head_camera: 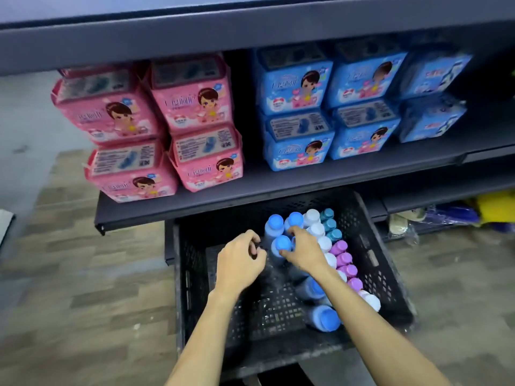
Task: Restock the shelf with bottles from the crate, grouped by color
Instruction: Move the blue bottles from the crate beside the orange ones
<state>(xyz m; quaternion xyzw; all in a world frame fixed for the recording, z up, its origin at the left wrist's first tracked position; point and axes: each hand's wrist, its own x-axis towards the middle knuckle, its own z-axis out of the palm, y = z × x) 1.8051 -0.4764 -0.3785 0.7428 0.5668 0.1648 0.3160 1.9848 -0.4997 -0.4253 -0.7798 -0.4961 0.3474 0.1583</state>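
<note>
The black crate (372,254) is sitting on the floor under the shelf (250,190). Bottles (324,242) are standing in it in rows: blue, white, teal and purple tops. The right hand (303,252) is gripping a blue bottle (281,243). The left hand (239,260) is curling beside it; I cannot tell if it is holding anything. Pink packs (195,107) and blue packs (298,87) are showing a cartoon girl; their words are too blurry.

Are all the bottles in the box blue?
No, the crate also holds white bottles, teal bottles and purple bottles next to the blue bottles.
</note>
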